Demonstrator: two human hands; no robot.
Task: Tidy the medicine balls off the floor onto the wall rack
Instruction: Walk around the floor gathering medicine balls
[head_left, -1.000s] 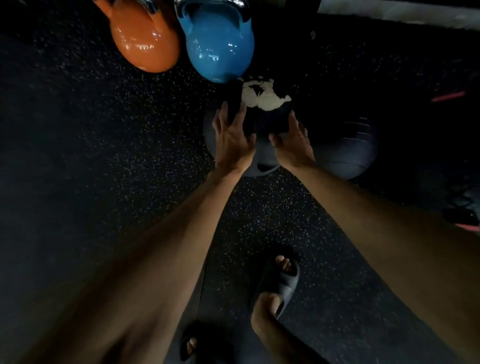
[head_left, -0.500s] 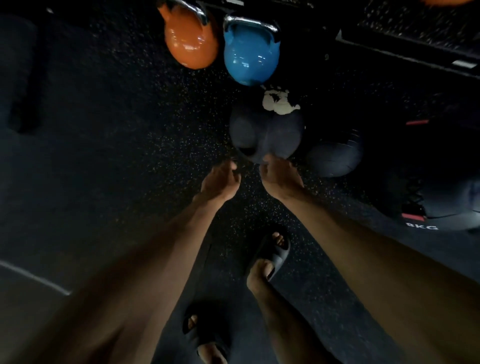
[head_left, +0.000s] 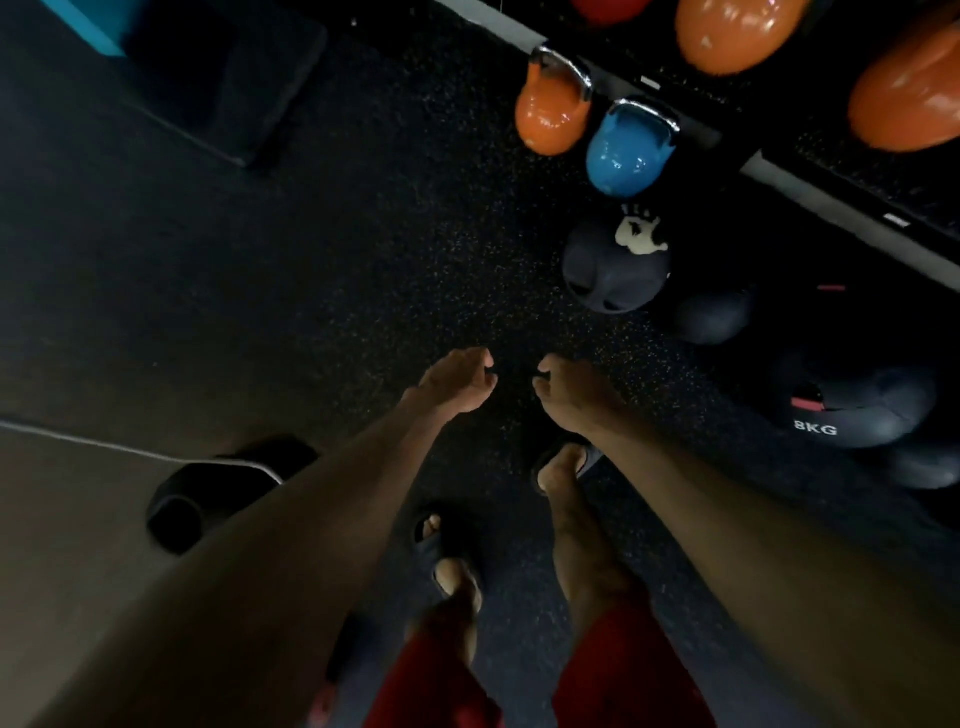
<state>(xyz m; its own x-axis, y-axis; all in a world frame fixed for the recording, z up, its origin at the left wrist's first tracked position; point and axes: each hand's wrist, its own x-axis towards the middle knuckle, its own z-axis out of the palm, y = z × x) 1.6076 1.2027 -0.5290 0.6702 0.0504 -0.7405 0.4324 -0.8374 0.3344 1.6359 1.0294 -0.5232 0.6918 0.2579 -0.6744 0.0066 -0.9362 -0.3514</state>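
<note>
Hanging above the floor (head_left: 270, 270), my left hand (head_left: 457, 382) and right hand (head_left: 571, 392) grip nothing, fingers loosely curled. The handprint medicine ball (head_left: 615, 265) lies ahead, just beside the blue kettlebell (head_left: 626, 156). It is probably heavy and soft, so I would cup it low on both sides. Its underside is hidden in the dark.

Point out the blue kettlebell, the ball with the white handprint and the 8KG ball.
blue kettlebell (head_left: 626, 156): head view, middle of its round body.
ball with the white handprint (head_left: 608, 267): head view, dark surface below the print.
8KG ball (head_left: 878, 400): head view, surface above the lettering.
</note>
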